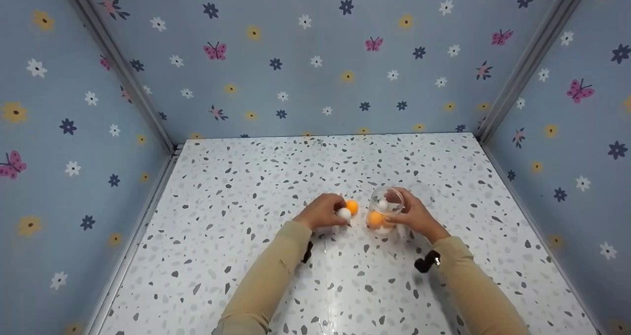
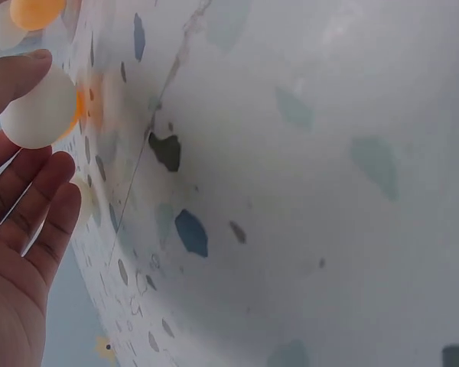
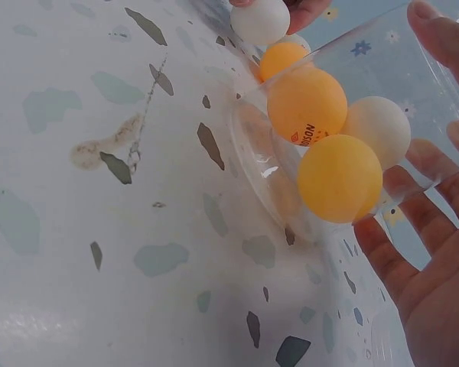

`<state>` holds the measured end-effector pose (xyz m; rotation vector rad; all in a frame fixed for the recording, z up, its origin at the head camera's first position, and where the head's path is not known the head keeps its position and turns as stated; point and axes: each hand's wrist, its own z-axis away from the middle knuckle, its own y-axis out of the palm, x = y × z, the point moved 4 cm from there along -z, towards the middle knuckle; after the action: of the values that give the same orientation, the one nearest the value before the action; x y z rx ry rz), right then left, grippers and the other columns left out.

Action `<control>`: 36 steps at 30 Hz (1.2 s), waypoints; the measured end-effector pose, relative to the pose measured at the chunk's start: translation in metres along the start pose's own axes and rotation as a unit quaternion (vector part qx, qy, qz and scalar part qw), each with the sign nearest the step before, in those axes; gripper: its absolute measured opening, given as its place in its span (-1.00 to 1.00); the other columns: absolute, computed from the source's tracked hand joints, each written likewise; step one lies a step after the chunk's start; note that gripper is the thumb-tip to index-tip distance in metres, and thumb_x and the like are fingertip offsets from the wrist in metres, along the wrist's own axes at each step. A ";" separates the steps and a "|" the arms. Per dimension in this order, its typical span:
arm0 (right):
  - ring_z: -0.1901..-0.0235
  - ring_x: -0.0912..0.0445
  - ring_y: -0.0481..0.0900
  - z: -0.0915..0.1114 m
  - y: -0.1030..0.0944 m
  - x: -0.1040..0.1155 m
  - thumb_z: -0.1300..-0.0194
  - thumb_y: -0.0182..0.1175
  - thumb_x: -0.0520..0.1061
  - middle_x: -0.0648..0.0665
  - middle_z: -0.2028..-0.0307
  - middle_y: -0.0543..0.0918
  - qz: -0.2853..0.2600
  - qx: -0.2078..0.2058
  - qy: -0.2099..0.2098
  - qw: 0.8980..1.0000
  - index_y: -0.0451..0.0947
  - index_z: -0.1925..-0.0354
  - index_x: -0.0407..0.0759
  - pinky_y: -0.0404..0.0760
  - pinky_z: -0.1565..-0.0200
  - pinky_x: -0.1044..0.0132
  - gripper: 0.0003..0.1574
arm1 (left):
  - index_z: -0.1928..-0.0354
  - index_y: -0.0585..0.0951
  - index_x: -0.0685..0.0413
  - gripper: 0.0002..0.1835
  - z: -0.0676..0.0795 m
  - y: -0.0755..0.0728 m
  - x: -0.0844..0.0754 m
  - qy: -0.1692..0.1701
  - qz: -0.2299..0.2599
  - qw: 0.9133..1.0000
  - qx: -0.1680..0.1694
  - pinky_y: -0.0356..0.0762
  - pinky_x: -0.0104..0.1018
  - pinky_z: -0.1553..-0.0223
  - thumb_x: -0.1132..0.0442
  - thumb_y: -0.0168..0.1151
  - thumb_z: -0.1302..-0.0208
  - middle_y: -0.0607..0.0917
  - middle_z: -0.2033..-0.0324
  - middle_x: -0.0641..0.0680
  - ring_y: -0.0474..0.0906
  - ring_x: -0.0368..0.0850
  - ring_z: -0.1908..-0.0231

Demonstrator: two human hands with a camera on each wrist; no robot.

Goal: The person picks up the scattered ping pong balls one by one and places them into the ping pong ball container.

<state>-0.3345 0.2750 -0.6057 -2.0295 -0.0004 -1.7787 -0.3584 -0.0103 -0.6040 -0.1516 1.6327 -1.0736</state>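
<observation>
My left hand point(image 1: 324, 211) pinches a white ping-pong ball point(image 2: 40, 111) between thumb and fingers, close over the table. Just beyond it sits an orange ping-pong ball point(image 1: 351, 207), and another white ball point(image 2: 83, 205) shows partly behind the left fingers. To the right, my right hand point(image 1: 413, 216) grips a clear plastic jar point(image 1: 387, 197) around its side, thumb toward me, with its open mouth up. Inside the jar lie orange balls point(image 3: 340, 179) and white balls point(image 3: 379, 130); one orange ball bears printed lettering. The held white ball is left of the jar, outside it.
A clear round lid-like disc point(image 1: 420, 193) lies on the speckled white table point(image 1: 236, 177) behind the right hand. Blue flower-patterned panels point(image 1: 315, 79) stand at the back and both sides. Dark wrist devices point(image 1: 427, 262) are strapped on over the tan sleeves.
</observation>
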 end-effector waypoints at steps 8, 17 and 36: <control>-0.45 -0.39 0.46 -0.001 0.000 0.000 -0.22 0.57 -0.35 -0.48 -0.43 0.53 -0.001 -0.002 0.003 1.000 0.33 -0.56 -0.27 0.61 -0.22 0.35 0.03 | -0.13 0.75 0.12 -0.57 0.002 -0.012 -0.003 0.010 -0.003 1.000 -0.006 0.67 -0.08 -0.22 0.16 0.60 -0.25 0.79 -0.01 0.08 0.66 -0.06 -0.01; -0.47 -0.33 0.47 0.000 -0.001 -0.001 -0.21 0.59 -0.31 -0.42 -0.45 0.54 0.006 0.000 0.015 1.000 0.34 -0.57 -0.20 0.57 -0.34 0.09 0.06 | -0.09 0.77 0.10 -0.62 0.003 -0.019 -0.004 0.026 0.012 1.000 -0.008 0.67 -0.13 -0.19 0.14 0.59 -0.29 0.80 0.01 0.05 0.65 -0.12 0.04; -0.46 -0.38 0.47 -0.001 -0.001 -0.002 -0.21 0.59 -0.31 -0.47 -0.43 0.54 0.007 -0.004 0.005 1.000 0.27 -0.58 -0.34 0.57 -0.37 -0.02 0.10 | -0.30 0.70 0.17 -0.51 0.004 -0.035 -0.018 0.024 0.059 0.998 -0.023 0.77 -0.16 -0.02 0.27 0.45 -0.33 0.80 -0.05 0.14 0.72 -0.10 0.09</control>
<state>-0.3358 0.2759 -0.6072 -2.0216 0.0242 -1.7816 -0.3625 -0.0221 -0.5664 -0.0586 1.6877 -0.9561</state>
